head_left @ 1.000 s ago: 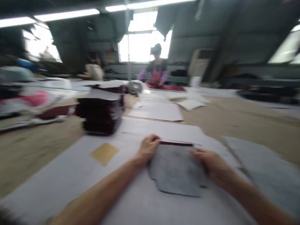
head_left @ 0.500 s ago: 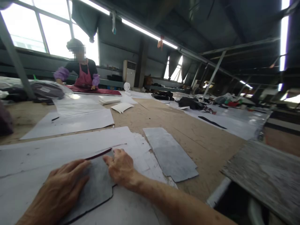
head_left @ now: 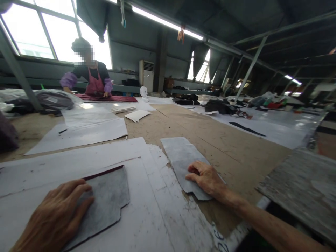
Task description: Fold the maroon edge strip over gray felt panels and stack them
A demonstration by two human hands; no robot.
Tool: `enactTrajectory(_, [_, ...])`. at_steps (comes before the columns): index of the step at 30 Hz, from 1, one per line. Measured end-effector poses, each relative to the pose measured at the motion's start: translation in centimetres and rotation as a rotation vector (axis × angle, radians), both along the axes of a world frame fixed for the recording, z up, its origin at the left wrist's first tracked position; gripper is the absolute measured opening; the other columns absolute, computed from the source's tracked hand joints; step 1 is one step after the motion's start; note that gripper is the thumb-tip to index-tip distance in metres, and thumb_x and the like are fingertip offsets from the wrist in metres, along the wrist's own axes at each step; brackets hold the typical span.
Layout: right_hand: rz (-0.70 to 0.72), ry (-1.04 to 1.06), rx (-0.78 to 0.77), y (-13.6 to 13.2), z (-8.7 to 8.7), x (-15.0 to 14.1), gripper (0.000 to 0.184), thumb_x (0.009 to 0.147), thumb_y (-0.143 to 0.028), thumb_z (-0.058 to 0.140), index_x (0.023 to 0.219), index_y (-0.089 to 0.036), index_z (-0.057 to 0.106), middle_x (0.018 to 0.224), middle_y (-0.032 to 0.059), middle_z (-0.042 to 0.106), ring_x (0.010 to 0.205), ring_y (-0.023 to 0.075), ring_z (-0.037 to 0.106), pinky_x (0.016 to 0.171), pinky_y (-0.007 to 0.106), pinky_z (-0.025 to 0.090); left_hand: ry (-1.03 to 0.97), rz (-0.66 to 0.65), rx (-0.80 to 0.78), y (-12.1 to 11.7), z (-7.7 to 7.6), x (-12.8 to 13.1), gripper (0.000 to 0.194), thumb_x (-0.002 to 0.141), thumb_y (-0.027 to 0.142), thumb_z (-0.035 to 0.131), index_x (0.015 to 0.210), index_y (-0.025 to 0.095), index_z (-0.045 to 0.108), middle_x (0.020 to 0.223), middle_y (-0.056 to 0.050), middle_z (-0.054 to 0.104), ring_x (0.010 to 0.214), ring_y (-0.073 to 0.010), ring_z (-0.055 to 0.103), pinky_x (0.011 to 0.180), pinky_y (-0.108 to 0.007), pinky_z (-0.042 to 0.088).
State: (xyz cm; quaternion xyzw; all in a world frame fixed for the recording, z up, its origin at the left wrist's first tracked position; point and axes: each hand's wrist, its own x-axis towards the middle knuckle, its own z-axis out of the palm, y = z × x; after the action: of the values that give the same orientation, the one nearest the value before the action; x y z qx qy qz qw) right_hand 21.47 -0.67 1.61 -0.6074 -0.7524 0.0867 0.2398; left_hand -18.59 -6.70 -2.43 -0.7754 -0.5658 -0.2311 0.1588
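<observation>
Cloth [head_left: 109,196] is needing even pressure under open left hand [head_left: 56,211]; right hand [head_left: 208,179], apart, is curling over panel [head_left: 178,152], grip unclear.

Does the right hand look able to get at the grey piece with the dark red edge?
Probably yes: nothing stands between the right hand and the grey piece, whose right part lies bare; its left part is under the left hand.

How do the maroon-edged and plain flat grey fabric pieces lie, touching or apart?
Apart: the head view shows white paper between maroon-edged piece and plain piece.
</observation>
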Motion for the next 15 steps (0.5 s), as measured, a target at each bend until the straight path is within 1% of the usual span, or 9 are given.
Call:
enactTrajectory(1, [0.017,-0.002,0.006,0.2,-0.2,0.0,0.003,0.071,-0.022,0.059,0.072,-0.020,0.058,0.076,0.0018,0.062,0.074,0.0160,0.056,0.067,0.026,0.042,0.007,-0.009,-0.007,-0.1,0.1,0.0,0.026,0.080,0.041,0.042,0.090,0.022,0.057,0.099,-0.007,0.059,0.093,-0.0288,0.057,0.084,-0.045,0.043])
enactTrajectory(3, [0.055,-0.016,0.021,0.7,-0.5,-0.1,0.007,0.075,-0.022,0.056,0.068,-0.020,0.057,0.073,0.0017,0.060,0.072,0.0155,0.055,0.067,0.026,0.041,0.056,-0.005,0.003,-0.4,0.5,0.0,0.025,0.082,0.040,0.042,0.091,0.021,0.056,0.097,-0.008,0.059,0.092,-0.0283,0.057,0.083,-0.044,0.043])
enactTrajectory(6, [0.105,-0.053,0.045,1.3,-1.0,-0.1,0.011,0.078,-0.019,0.053,0.068,-0.017,0.056,0.074,0.0037,0.059,0.076,0.0159,0.053,0.072,0.028,0.040,0.184,0.050,0.118,-0.7,1.5,0.6,0.027,0.084,0.040,0.038,0.097,0.022,0.053,0.101,-0.008,0.059,0.091,-0.0304,0.056,0.079,-0.047,0.042])
enactTrajectory(8, [0.126,-0.074,0.050,1.6,-1.3,-0.1,0.011,0.081,-0.019,0.053,0.071,-0.015,0.056,0.077,0.0035,0.058,0.079,0.0158,0.053,0.076,0.031,0.040,0.234,0.038,0.182,-0.8,2.3,1.8,0.025,0.085,0.038,0.039,0.101,0.022,0.051,0.103,-0.008,0.058,0.090,-0.0302,0.055,0.076,-0.046,0.042])
enactTrajectory(9, [0.131,-0.081,0.048,1.7,-1.4,0.0,0.012,0.083,-0.021,0.052,0.073,-0.015,0.056,0.078,0.0030,0.058,0.081,0.0155,0.053,0.077,0.032,0.040,0.235,0.003,0.192,-0.9,2.8,2.8,0.024,0.085,0.036,0.041,0.102,0.022,0.051,0.104,-0.008,0.058,0.090,-0.0294,0.055,0.076,-0.045,0.041])
enactTrajectory(11, [0.129,-0.082,0.030,1.9,-1.4,0.1,0.016,0.086,-0.026,0.051,0.078,-0.014,0.056,0.081,0.0017,0.058,0.081,0.0146,0.054,0.078,0.034,0.042,0.188,-0.116,0.152,-1.0,3.8,5.6,0.023,0.085,0.031,0.045,0.105,0.021,0.050,0.104,-0.008,0.058,0.091,-0.0268,0.054,0.078,-0.042,0.040])
enactTrajectory(13, [0.114,-0.071,0.004,2.1,-1.3,0.2,0.020,0.088,-0.031,0.050,0.080,-0.014,0.056,0.082,0.0013,0.058,0.078,0.0136,0.055,0.076,0.034,0.044,0.102,-0.263,0.032,-0.9,4.5,9.3,0.023,0.087,0.027,0.043,0.110,0.023,0.047,0.108,-0.006,0.057,0.095,-0.0233,0.052,0.081,-0.039,0.040])
enactTrajectory(15, [0.096,-0.051,-0.023,2.2,-1.1,0.4,0.022,0.088,-0.032,0.049,0.080,-0.013,0.057,0.080,0.0009,0.058,0.075,0.0126,0.056,0.073,0.032,0.046,0.016,-0.386,-0.157,-0.5,5.1,13.4,0.028,0.089,0.022,0.039,0.116,0.023,0.044,0.115,-0.005,0.055,0.097,-0.0204,0.050,0.084,-0.037,0.039])
